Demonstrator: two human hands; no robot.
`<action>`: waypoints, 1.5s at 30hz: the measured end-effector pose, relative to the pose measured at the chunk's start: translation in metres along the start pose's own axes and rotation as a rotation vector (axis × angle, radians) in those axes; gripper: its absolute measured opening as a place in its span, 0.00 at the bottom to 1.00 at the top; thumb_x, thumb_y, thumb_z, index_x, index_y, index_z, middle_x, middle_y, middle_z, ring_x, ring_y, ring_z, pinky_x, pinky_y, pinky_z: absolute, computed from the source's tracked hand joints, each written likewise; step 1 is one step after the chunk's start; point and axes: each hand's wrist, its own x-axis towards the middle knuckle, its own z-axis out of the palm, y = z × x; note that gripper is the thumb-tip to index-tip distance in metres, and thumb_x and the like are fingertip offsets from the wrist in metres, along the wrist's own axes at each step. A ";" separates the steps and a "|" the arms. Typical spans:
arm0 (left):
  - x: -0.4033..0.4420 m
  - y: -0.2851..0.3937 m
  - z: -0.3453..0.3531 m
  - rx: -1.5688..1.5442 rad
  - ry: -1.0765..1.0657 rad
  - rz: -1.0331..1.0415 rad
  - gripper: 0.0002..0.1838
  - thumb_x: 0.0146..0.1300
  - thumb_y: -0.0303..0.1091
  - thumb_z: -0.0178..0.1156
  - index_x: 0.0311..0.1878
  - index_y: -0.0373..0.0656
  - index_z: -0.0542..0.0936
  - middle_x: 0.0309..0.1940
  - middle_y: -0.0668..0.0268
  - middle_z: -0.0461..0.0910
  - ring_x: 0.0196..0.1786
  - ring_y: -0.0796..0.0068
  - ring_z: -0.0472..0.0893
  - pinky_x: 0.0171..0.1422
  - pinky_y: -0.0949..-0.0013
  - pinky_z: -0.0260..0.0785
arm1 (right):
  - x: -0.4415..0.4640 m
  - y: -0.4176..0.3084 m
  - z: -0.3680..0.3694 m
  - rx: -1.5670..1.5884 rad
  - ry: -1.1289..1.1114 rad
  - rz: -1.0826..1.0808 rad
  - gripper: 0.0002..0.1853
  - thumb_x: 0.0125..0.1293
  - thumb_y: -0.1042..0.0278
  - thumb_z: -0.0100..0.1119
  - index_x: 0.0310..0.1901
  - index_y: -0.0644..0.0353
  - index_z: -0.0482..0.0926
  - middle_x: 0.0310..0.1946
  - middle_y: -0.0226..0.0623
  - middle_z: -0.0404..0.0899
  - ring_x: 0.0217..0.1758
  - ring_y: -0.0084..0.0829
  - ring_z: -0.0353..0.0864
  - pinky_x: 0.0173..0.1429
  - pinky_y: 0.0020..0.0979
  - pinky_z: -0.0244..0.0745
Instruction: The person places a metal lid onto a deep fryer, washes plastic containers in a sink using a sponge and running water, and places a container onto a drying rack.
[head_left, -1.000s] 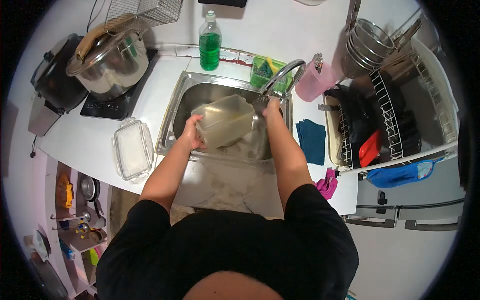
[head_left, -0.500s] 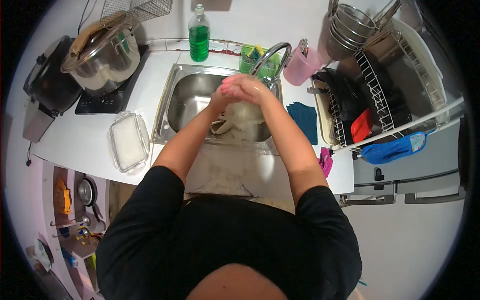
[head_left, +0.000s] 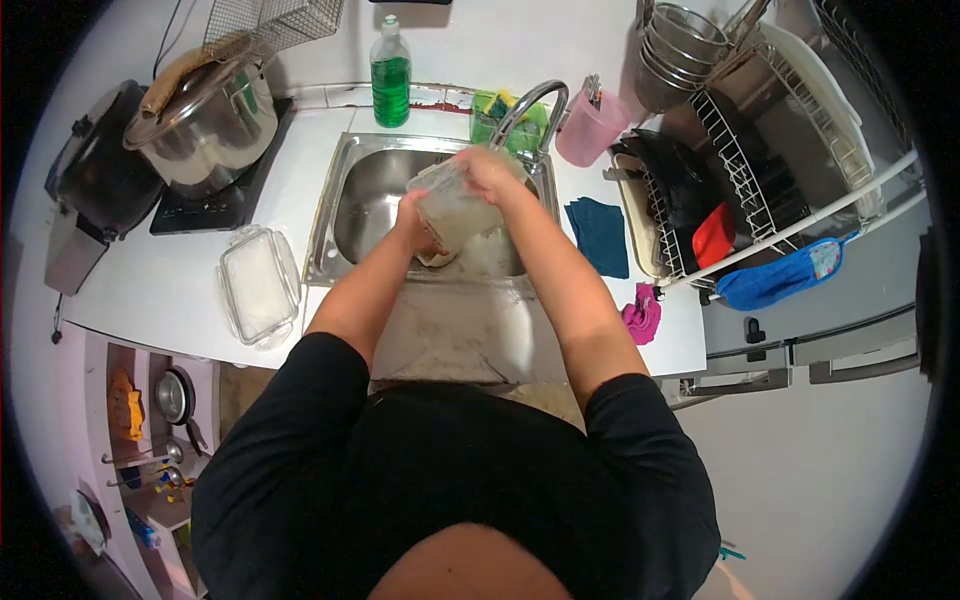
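Note:
Over the steel sink (head_left: 338,165), both hands grip a clear plastic container (head_left: 455,215), tilted and a little blurred. My left hand (head_left: 413,222) closes on its left side. My right hand (head_left: 490,176) clasps the upper right edge, just below the curved faucet (head_left: 528,105). Beneath the container, part of a pale dish (head_left: 437,260) shows in the basin; the rest of it is hidden.
A clear lidded container (head_left: 260,285) lies on the counter left of the sink. Green dish soap (head_left: 391,80) and a sponge holder (head_left: 482,125) stand behind. To the right are a dark blue cloth (head_left: 598,238), a magenta cloth (head_left: 642,315), a pink cup (head_left: 590,130) and a dish rack (head_left: 775,255).
Half a second ago my hands were together under the faucet with no container showing in them. Now they hold the clear container, and the left hand is lower and further left.

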 end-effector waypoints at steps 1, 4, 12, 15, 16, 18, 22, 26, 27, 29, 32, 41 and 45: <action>-0.008 -0.005 0.005 -0.079 0.094 -0.062 0.38 0.47 0.60 0.49 0.61 0.50 0.63 0.62 0.53 0.60 0.63 0.45 0.56 0.58 0.29 0.41 | 0.005 0.006 0.000 -0.031 0.321 0.009 0.14 0.63 0.64 0.48 0.45 0.65 0.72 0.32 0.35 0.76 0.33 0.26 0.75 0.34 0.26 0.72; -0.023 -0.009 0.015 -0.089 0.113 -0.030 0.42 0.48 0.62 0.49 0.65 0.49 0.58 0.66 0.55 0.52 0.65 0.43 0.51 0.61 0.30 0.35 | -0.007 0.005 0.001 0.104 -0.256 0.051 0.12 0.65 0.67 0.46 0.44 0.65 0.73 0.33 0.37 0.76 0.34 0.28 0.75 0.34 0.29 0.73; 0.001 -0.004 0.001 0.299 0.210 0.119 0.42 0.43 0.55 0.61 0.63 0.54 0.60 0.63 0.57 0.55 0.62 0.49 0.58 0.60 0.41 0.49 | 0.046 0.028 -0.038 0.013 -0.035 -0.093 0.12 0.59 0.69 0.47 0.39 0.66 0.76 0.31 0.42 0.78 0.33 0.35 0.78 0.34 0.34 0.70; 0.001 0.007 -0.001 0.515 0.404 0.517 0.41 0.39 0.45 0.67 0.60 0.54 0.63 0.58 0.57 0.60 0.59 0.54 0.62 0.58 0.53 0.59 | 0.052 0.019 -0.070 -0.336 0.386 -0.370 0.11 0.55 0.69 0.50 0.37 0.63 0.78 0.31 0.44 0.79 0.34 0.38 0.79 0.39 0.36 0.72; -0.006 0.015 0.001 0.712 0.494 0.677 0.41 0.37 0.41 0.70 0.59 0.54 0.64 0.55 0.57 0.61 0.58 0.57 0.64 0.57 0.59 0.62 | 0.044 0.014 -0.074 -0.525 0.533 -0.502 0.10 0.54 0.68 0.51 0.33 0.61 0.80 0.29 0.45 0.80 0.33 0.39 0.80 0.39 0.37 0.72; -0.041 0.026 0.019 0.952 0.577 0.820 0.41 0.35 0.41 0.71 0.57 0.54 0.65 0.55 0.55 0.60 0.57 0.56 0.64 0.59 0.60 0.61 | 0.053 0.030 -0.085 -0.862 0.446 -0.694 0.13 0.59 0.64 0.47 0.27 0.64 0.77 0.27 0.50 0.77 0.31 0.43 0.79 0.37 0.42 0.70; -0.086 0.033 0.030 1.484 0.536 1.218 0.45 0.28 0.41 0.74 0.57 0.56 0.65 0.55 0.55 0.60 0.60 0.52 0.59 0.62 0.54 0.56 | 0.107 0.067 -0.104 -1.521 0.264 -0.646 0.12 0.54 0.62 0.51 0.26 0.62 0.78 0.25 0.50 0.77 0.31 0.46 0.78 0.36 0.42 0.70; -0.108 0.045 0.018 1.659 0.474 1.314 0.46 0.21 0.37 0.75 0.55 0.57 0.70 0.57 0.57 0.58 0.60 0.49 0.57 0.62 0.51 0.54 | 0.078 -0.030 -0.067 -0.733 0.609 -0.934 0.08 0.49 0.67 0.52 0.24 0.62 0.76 0.20 0.48 0.76 0.26 0.47 0.76 0.33 0.41 0.68; -0.109 0.046 0.013 1.758 0.442 1.343 0.45 0.21 0.36 0.75 0.53 0.57 0.71 0.57 0.57 0.58 0.61 0.50 0.57 0.62 0.51 0.54 | 0.110 -0.038 -0.076 -0.844 0.770 -0.953 0.08 0.48 0.66 0.53 0.25 0.62 0.76 0.23 0.48 0.76 0.28 0.48 0.76 0.34 0.41 0.69; -0.115 0.046 0.006 1.866 0.396 1.369 0.42 0.21 0.33 0.74 0.51 0.58 0.73 0.58 0.57 0.58 0.61 0.51 0.56 0.61 0.50 0.54 | 0.129 -0.049 -0.085 -1.187 0.806 -0.757 0.07 0.54 0.71 0.49 0.32 0.64 0.74 0.30 0.48 0.76 0.35 0.47 0.77 0.41 0.42 0.72; -0.123 0.045 0.000 1.754 0.474 1.385 0.44 0.20 0.34 0.75 0.52 0.57 0.72 0.59 0.57 0.57 0.61 0.51 0.56 0.61 0.51 0.55 | 0.180 -0.037 -0.105 -1.302 0.764 -0.581 0.08 0.56 0.70 0.48 0.34 0.63 0.74 0.32 0.48 0.76 0.38 0.48 0.76 0.43 0.43 0.72; -0.113 0.027 -0.033 1.252 0.752 1.216 0.50 0.21 0.39 0.77 0.57 0.53 0.65 0.59 0.53 0.54 0.60 0.51 0.60 0.63 0.55 0.58 | 0.192 -0.030 -0.119 -1.619 0.400 -0.541 0.09 0.53 0.69 0.54 0.29 0.65 0.80 0.36 0.51 0.78 0.40 0.46 0.80 0.44 0.40 0.75; -0.102 0.022 -0.046 1.280 0.823 1.236 0.51 0.22 0.39 0.77 0.58 0.50 0.64 0.58 0.53 0.55 0.60 0.51 0.61 0.62 0.55 0.59 | 0.208 -0.025 -0.134 -1.653 0.247 -0.603 0.07 0.47 0.67 0.57 0.23 0.62 0.78 0.25 0.50 0.77 0.31 0.48 0.78 0.37 0.43 0.73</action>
